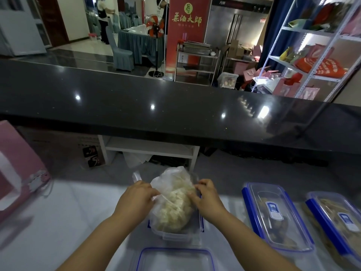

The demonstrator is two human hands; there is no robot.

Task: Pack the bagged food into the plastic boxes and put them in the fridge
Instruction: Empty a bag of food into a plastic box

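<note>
1. The clear bag of pale food [173, 204] sits half inside an open plastic box [175, 234] in the middle of the white worktop [58, 222], with its top end bulging up over the far rim.
2. The left hand [136, 198] pinches the bag's plastic on its left side, fingers closed on the film.
3. The right hand [207, 196] does the same on the right side, fingertips gripping the bag near its upper edge.
4. A loose blue-rimmed lid [175, 260] lies flat on the worktop just in front of the box, closest to the person.
5. Off to the right there's a closed box with blue clips [277, 218] and a label on its lid, with brownish food showing through.
6. Another closed box [338, 222] sits just beside that one, further right, partly cut off by the frame edge.
7. A pink box [17, 169] stands at the far left.
8. A long black counter [175, 106] runs across behind everything.
</note>
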